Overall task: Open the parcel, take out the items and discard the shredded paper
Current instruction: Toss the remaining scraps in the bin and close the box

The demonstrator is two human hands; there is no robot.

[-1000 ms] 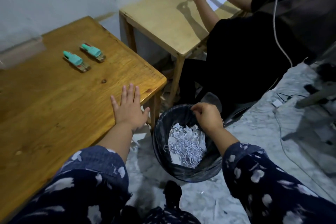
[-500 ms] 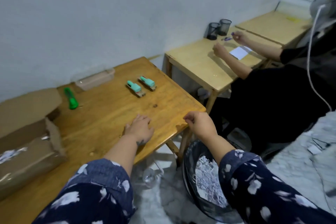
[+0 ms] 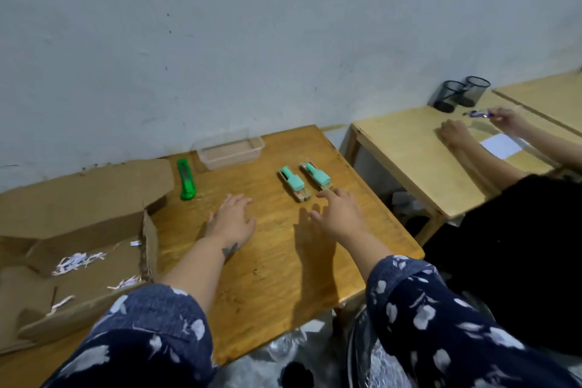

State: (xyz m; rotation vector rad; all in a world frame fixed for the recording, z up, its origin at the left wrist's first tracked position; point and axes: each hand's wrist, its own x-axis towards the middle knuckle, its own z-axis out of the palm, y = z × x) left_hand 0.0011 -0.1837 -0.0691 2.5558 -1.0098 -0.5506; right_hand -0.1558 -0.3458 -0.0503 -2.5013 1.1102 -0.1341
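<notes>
Where fingers spread, right hand [image 3: 338, 214] (empty, seemingly hovering) just beside mint items [image 3: 305, 180].

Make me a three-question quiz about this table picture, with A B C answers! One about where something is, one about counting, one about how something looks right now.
1. Where is the green cutter?
A. inside the box
B. on the table between the box and the clear tray
C. in the right hand

2. How many teal items lie side by side?
A. two
B. four
C. none

3. What state is the cardboard box in?
A. taped shut
C. packed full
B. open, with only a few paper shreds left

Answers: 1 B, it lies flat left of the clear tray. 2 A, a pair sits near the right hand. 3 B, flaps stand open.
</notes>
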